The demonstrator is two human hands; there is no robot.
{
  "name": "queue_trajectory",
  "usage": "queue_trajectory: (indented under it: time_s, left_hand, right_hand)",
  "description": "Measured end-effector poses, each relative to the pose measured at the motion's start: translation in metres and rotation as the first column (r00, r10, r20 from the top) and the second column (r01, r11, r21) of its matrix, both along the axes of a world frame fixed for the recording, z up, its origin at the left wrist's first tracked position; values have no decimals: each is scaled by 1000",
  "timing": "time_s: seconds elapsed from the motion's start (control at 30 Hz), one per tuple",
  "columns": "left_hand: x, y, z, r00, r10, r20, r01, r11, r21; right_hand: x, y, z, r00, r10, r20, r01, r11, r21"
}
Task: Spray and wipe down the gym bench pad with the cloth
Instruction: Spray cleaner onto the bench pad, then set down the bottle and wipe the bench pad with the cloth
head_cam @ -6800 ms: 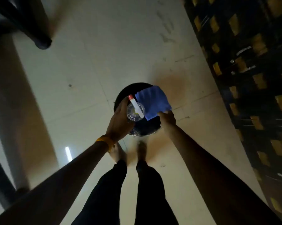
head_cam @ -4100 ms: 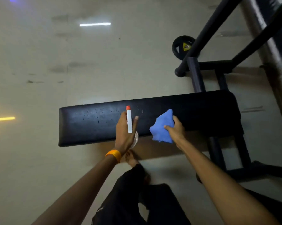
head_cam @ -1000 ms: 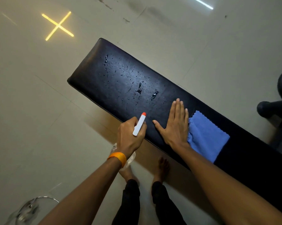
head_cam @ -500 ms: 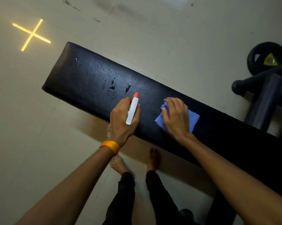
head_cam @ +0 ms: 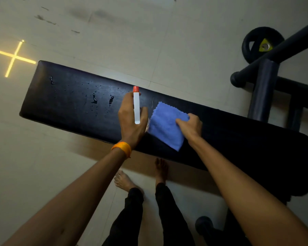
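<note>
A person stands at the near side of a long black gym bench pad (head_cam: 69,103), which runs from far left to near right across a pale tiled floor (head_cam: 149,41). The left hand (head_cam: 132,119) is wrapped around a spray bottle (head_cam: 136,107), whose white head and orange-red nozzle tip point toward the far side, above the middle of the pad. An orange band (head_cam: 122,148) circles the left wrist. The bottle's body is mostly hidden under the hand, so little of it can be made out.

The right hand (head_cam: 190,126) pinches the right edge of a blue cloth (head_cam: 167,125), fingers curled over it. The cloth lies spread on the pad just right of the left hand, one corner reaching toward the pad's near edge. Whether the cloth lies fully flat on the pad cannot be told.

On the left half of the pad sit scattered droplets (head_cam: 94,100) and a few larger wet streaks. The right part of the pad looks dark and shows no clear drops.

Two bare feet (head_cam: 160,169) and dark trouser legs (head_cam: 132,219) show below the pad's near edge. At the far right stands a dark metal frame (head_cam: 263,89) with a slanted bar, and behind it a black weight plate (head_cam: 256,43) with a yellow centre mark lies on the floor. A glowing yellow cross (head_cam: 13,57) shines on the floor at the far left, just beyond the pad's end.
</note>
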State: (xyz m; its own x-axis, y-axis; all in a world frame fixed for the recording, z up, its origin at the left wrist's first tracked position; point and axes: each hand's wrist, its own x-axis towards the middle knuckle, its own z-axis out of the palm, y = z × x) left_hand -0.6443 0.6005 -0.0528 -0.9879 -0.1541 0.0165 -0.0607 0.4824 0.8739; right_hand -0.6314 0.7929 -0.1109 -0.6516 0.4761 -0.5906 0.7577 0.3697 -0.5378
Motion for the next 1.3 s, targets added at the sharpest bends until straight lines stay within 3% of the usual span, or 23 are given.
queue_trajectory:
  time_s: [0.27, 0.6, 0.77, 0.93, 1.03, 1.13, 1.2, 1.3]
  left_hand:
    - [-14, 39, 5, 998, -44, -46, 49, 994, 96]
    - [-3, 56, -5, 985, -174, 19, 172, 982, 82]
    - [9, 29, -13, 949, -265, 170, 242, 959, 145]
    - [48, -12, -20, 963, -110, 247, 105, 994, 36]
    - [70, -31, -30, 841, -52, 539, -57, 981, 183]
    - [87, -40, -28, 620, -181, 764, -180, 914, 363]
    - [90, -46, -24, 510, -262, 820, -209, 887, 413]
    - [90, -64, -18, 463, -370, 805, -282, 800, 530]
  right_hand:
    - [14, 41, 41, 942, -137, -305, 142, 990, -5]
    - [25, 36, 44, 931, -82, -355, 95, 995, 19]
    - [27, 19, 51, 922, -55, -384, 72, 997, 31]
    - [33, -1, 65, 919, -109, -378, 111, 994, -18]
    - [39, -23, 66, 918, -234, -320, 218, 972, -87]
    - [51, -56, 69, 917, -306, -257, 272, 949, -159]
    - [59, -81, 67, 907, -364, -212, 318, 921, -225]
    - [67, -124, 73, 886, -425, -184, 352, 875, -331]
